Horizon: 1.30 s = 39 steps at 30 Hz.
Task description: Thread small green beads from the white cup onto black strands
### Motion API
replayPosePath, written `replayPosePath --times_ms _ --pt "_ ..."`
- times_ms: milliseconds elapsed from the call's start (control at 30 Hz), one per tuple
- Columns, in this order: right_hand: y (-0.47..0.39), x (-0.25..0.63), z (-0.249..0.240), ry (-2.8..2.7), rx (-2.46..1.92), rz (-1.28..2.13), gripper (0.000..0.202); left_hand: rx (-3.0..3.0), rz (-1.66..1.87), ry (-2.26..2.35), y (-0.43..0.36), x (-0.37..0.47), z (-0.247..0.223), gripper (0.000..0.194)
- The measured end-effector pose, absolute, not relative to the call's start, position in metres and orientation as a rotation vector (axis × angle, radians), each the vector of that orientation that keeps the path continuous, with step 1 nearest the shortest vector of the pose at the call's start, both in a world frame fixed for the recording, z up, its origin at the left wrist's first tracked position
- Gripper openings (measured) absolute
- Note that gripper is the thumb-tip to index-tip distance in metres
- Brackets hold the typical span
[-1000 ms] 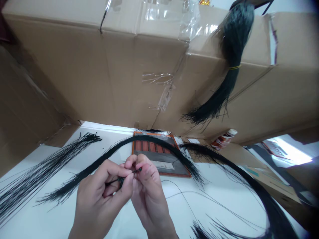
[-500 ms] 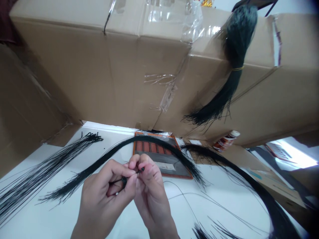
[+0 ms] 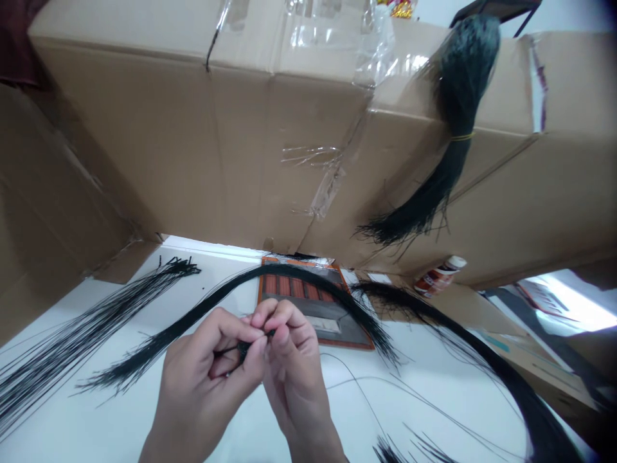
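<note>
My left hand (image 3: pixel 207 379) is closed in a pinch on a thin black strand (image 3: pixel 227 351), with a dark knotted lump (image 3: pixel 242 349) along it between thumb and fingers. Against its fingertips, my right hand (image 3: pixel 296 360) pinches a small dark end (image 3: pixel 270 333) of what looks like the same strand. Fingers cover most of this piece. Just beyond both hands arches a bundle of black strands (image 3: pixel 284 269), lying over an orange-and-grey printed sheet (image 3: pixel 332 331). To the left lies another bundle of black strands (image 3: pixel 125 308) with thicker, knotted-looking tips.
A tall cardboard wall (image 3: pixel 241 161) closes off the back of the white table (image 3: pixel 231 427). Over its edge hangs a banded black bundle (image 3: pixel 457 116). A brown bottle with a white cap (image 3: pixel 438 276) leans at the right, near a long black bundle (image 3: pixel 486 350). Loose strands cross the table.
The fingers of my right hand have shifted slightly around the small dark end, and less of it shows. The whole view has moved a little; the bundles lie as before.
</note>
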State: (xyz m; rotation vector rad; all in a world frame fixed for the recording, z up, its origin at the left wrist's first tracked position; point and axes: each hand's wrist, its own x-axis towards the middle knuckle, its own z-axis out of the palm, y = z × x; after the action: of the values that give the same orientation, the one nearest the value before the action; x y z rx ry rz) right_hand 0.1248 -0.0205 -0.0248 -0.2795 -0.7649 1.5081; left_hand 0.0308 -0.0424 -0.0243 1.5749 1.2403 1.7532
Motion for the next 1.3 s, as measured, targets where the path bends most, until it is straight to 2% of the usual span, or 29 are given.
replayPosePath --times_ms 733,1033,1300 --pt "-0.016 0.1256 -0.0308 -0.869 -0.311 1.392 0.011 1.329 1.714 1.206 -0.0456 0.0344 -0.0169 0.016" --pt "-0.0199 0.1265 -0.0317 -0.834 -0.374 1.363 0.02 1.335 1.725 1.14 -0.0471 0.0394 -0.0142 0.018" --pt "-0.0173 0.1256 -0.0306 -0.838 -0.329 1.389 0.017 1.391 1.746 1.159 -0.0462 0.0373 -0.0153 0.016"
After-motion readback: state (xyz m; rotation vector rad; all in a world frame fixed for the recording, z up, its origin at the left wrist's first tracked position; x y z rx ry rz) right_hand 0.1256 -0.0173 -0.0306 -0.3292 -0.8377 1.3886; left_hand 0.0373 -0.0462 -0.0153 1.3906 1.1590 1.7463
